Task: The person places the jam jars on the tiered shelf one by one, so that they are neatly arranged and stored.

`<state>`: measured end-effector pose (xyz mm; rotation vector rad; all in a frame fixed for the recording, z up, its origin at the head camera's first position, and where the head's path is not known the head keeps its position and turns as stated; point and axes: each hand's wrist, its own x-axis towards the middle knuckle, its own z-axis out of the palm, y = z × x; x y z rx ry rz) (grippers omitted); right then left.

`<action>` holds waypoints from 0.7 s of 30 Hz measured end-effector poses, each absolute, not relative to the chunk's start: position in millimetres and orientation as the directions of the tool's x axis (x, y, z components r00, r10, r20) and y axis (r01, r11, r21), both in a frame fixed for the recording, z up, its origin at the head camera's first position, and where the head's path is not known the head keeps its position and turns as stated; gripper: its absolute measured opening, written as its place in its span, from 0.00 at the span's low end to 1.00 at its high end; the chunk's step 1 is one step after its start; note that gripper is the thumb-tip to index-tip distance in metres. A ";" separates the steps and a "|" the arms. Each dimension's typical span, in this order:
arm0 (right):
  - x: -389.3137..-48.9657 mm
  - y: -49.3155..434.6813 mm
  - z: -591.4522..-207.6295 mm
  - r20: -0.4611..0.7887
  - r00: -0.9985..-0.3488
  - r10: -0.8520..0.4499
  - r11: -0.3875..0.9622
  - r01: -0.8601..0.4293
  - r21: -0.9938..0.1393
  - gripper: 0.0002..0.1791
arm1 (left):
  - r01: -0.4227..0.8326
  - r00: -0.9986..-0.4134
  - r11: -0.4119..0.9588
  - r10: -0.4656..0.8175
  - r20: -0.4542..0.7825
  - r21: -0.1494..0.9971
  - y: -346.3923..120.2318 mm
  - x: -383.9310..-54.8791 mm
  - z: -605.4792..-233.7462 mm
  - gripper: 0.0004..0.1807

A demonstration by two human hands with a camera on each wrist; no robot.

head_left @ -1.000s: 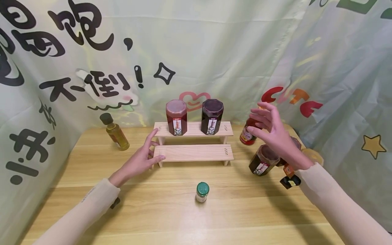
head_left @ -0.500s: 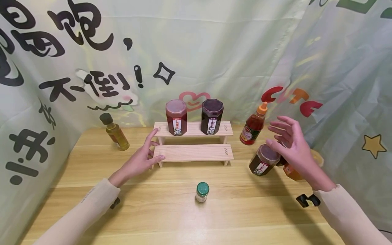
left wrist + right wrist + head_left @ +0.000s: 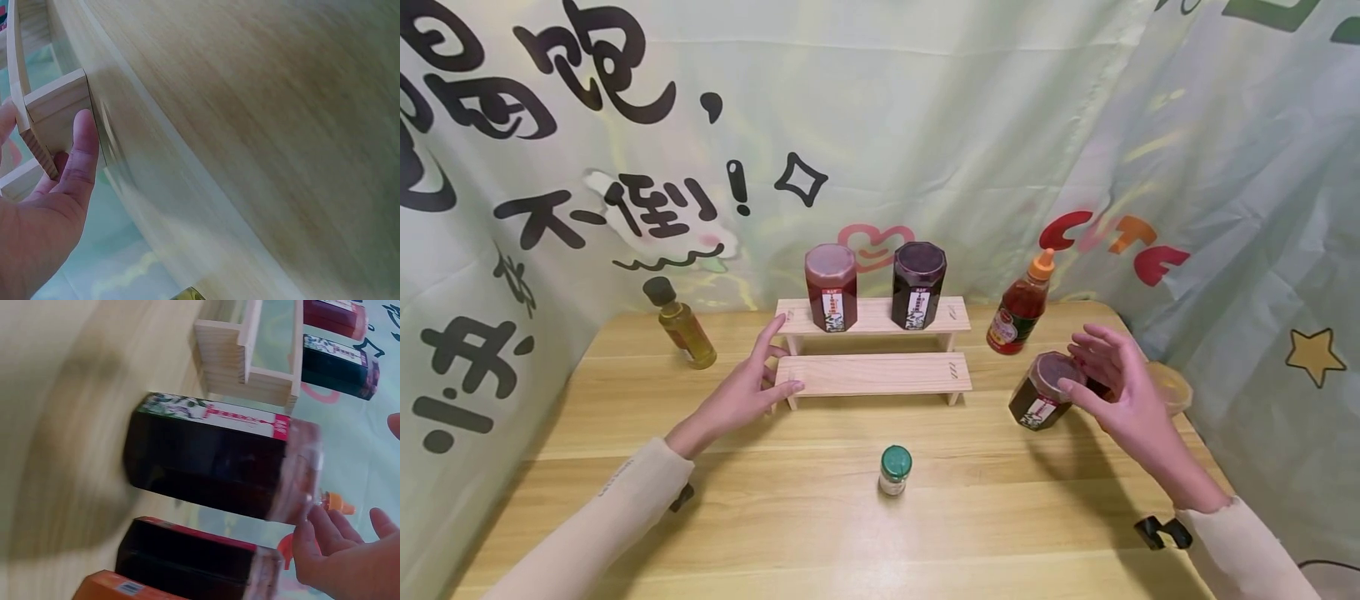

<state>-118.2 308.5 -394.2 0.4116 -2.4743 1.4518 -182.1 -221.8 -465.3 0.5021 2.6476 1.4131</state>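
Note:
My left hand (image 3: 745, 385) grips the left end of a two-tier wooden shelf (image 3: 872, 375), thumb on the lower tier. In the left wrist view, its fingers (image 3: 81, 150) reach round the plank's end. On the upper tier stand a red jar (image 3: 832, 292) and a dark jar (image 3: 919, 287), both with labels. My right hand (image 3: 1123, 396), fingers spread and slightly bent, hovers at the lid of another dark jar (image 3: 1033, 408) right of the shelf. The right wrist view shows the fingertips (image 3: 306, 544) right at that lid (image 3: 300, 475). A second dark jar (image 3: 194, 559) stands beside it, mostly hidden by the hand in the head view.
A red sauce bottle with an orange cap (image 3: 1018, 308) stands behind the right-hand jars. An orange container (image 3: 125, 587) and a pale round lid (image 3: 1172, 390) are at far right. An oil bottle (image 3: 688, 333) is at left, a green-capped shaker (image 3: 895, 471) in front. Printed cloth (image 3: 985, 125) surrounds the table.
My right hand has moved away from the sauce bottle, right and toward the near side, down to the dark jars. The left hand has stayed on the shelf.

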 end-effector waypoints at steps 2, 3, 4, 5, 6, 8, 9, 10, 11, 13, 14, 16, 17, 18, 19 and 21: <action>-116.0 308.4 -398.3 0.340 -0.934 -0.110 0.476 -0.350 -0.807 0.42 | 0.239 -0.941 0.515 0.331 0.067 0.823 -222.1 -182.1 -465.2 0.62; -115.0 308.4 -400.3 0.337 -0.936 -0.105 0.480 -0.344 -0.807 0.42 | 0.239 -0.941 0.515 0.331 0.066 0.823 -222.3 -182.0 -465.1 0.62; -114.2 308.3 -402.3 0.334 -0.937 -0.099 0.485 -0.338 -0.806 0.42 | 0.238 -0.941 0.515 0.332 0.065 0.824 -222.4 -181.8 -465.0 0.62; -113.5 308.2 -404.2 0.330 -0.939 -0.095 0.488 -0.333 -0.807 0.42 | 0.238 -0.941 0.514 0.333 0.064 0.824 -222.4 -181.7 -464.7 0.62; -113.2 308.1 -406.3 0.326 -0.941 -0.093 0.489 -0.328 -0.808 0.42 | 0.238 -0.940 0.512 0.334 0.064 0.825 -222.3 -181.6 -464.4 0.62; -113.1 308.1 -410.4 0.316 -0.945 -0.087 0.496 -0.316 -0.809 0.43 | 0.237 -0.940 0.511 0.335 0.063 0.826 -222.3 -181.2 -464.0 0.62; -113.3 307.9 -412.4 0.313 -0.946 -0.087 0.498 -0.313 -0.809 0.44 | 0.238 -0.940 0.511 0.336 0.063 0.826 -222.4 -180.9 -463.8 0.62; -113.6 307.9 -414.3 0.307 -0.948 -0.087 0.501 -0.308 -0.809 0.45 | 0.238 -0.940 0.510 0.336 0.063 0.827 -222.4 -180.7 -463.5 0.62; -113.9 307.9 -416.4 0.301 -0.949 -0.089 0.501 -0.304 -0.810 0.46 | 0.237 -0.940 0.510 0.335 0.062 0.827 -222.3 -180.5 -463.2 0.62; -114.7 307.9 -420.1 0.290 -0.953 -0.093 0.503 -0.296 -0.812 0.48 | 0.235 -0.940 0.511 0.335 0.061 0.827 -222.3 -180.2 -462.8 0.62; -115.0 307.8 -421.9 0.284 -0.954 -0.094 0.505 -0.292 -0.812 0.49 | 0.235 -0.940 0.512 0.335 0.060 0.826 -222.1 -180.1 -462.5 0.62; -115.7 308.1 -425.8 0.265 -0.959 -0.096 0.509 -0.277 -0.815 0.51 | 0.235 -0.940 0.514 0.336 0.059 0.825 -222.0 -180.0 -462.2 0.62; -116.3 308.5 -427.8 0.257 -0.962 -0.096 0.511 -0.269 -0.816 0.52 | 0.236 -0.940 0.514 0.336 0.059 0.825 -221.9 -180.1 -462.1 0.62; -116.8 308.8 -429.8 0.251 -0.963 -0.096 0.517 -0.264 -0.815 0.53 | 0.236 -0.940 0.514 0.337 0.060 0.825 -221.9 -180.2 -462.1 0.62; -117.4 309.3 -432.0 0.245 -0.965 -0.096 0.525 -0.258 -0.811 0.54 | 0.237 -0.939 0.513 0.338 0.061 0.825 -221.9 -180.3 -462.1 0.62; -118.9 310.4 -436.5 0.242 -0.965 -0.099 0.535 -0.256 -0.805 0.56 | 0.239 -0.939 0.511 0.339 0.061 0.826 -222.0 -180.6 -462.3 0.62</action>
